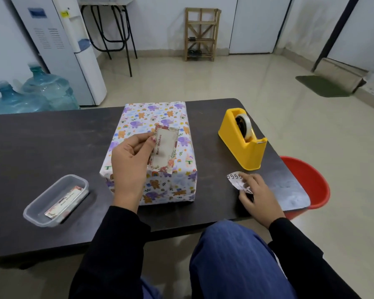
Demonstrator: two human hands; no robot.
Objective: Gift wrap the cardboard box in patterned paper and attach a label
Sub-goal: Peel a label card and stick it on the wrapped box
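- Fingers of my left hand [130, 162] pinch the label [165, 150] by one long edge, thumb on top; the card reads "Best Wishes" inside a floral border.
- The label sits over the near half of the wrapped box [160, 117], slightly tilted; I cannot tell whether it touches the paper or floats just above it.
- My right hand [258, 195] rests on the table [52, 137] at about 4 o'clock from the box, fingers curled round a small white paper scrap [235, 180] printed with a row of fives.
- The box stands in the middle of the table, fully covered in white paper patterned with purple elephants, brown bears and rainbows, its long side running from 6 to 12 o'clock.
- At 3 o'clock from the box, well apart from it, I see a yellow tape dispenser [242, 139] holding a roll of clear tape, cutter end toward me.
- At 8 o'clock, near the table's front edge, lies a clear plastic tub [41, 210] with a second label [64, 201] inside.
- Off the table at 4 o'clock, a red bucket [311, 182] stands on the floor, partly hidden by the table corner.
- Beyond the table at 10 o'clock are two blue water jugs [50, 89] and a white water dispenser [73, 50]; at 12 o'clock, a wooden rack [201, 34] stands against the far wall.
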